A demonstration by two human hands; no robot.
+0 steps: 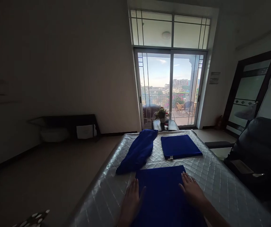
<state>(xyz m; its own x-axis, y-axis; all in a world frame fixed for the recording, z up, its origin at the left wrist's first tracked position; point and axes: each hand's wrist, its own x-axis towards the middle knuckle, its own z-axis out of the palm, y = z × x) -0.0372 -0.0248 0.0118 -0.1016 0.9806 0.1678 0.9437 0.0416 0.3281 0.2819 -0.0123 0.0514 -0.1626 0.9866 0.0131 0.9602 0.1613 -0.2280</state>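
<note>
A flat, folded piece of blue cloth (161, 195) lies in front of me on the table. My left hand (132, 200) rests along its left edge, fingers stretched forward and thumb apart. On the right edge lies my right hand (193, 189), its fingers extended over the cloth's border. Beyond it to the right is a second blue cloth (181, 146), neatly folded, with a small white tag at its near edge. Farther left, a third blue cloth (138, 151) lies loosely bunched and crumpled.
A silver quilted cover (109, 186) spans the table. At right stands a black armchair (263, 151). A small dark table (170, 125) with a potted plant (161, 113) and a bottle stands before the sliding glass door. A low black shelf (69, 121) is by the left wall.
</note>
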